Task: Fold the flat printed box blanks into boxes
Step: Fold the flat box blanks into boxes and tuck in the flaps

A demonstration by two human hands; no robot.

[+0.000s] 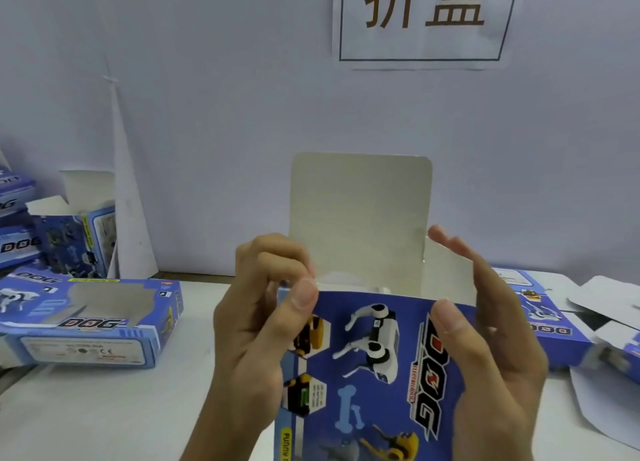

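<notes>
I hold a blue printed "DOG" box upright in front of me, its printed face toward me. Its grey top flap stands straight up and the top end is open. My left hand grips the box's upper left corner, thumb on the front face and fingers curled behind. My right hand holds the right side, with its thumb pressed on the front face near the top edge. Its fingers stretch straight up along the right side flap.
A folded DOG box lies on the white table at left, with more boxes stacked behind it. Flat blanks lie at right. A white wall with a printed sign closes the back.
</notes>
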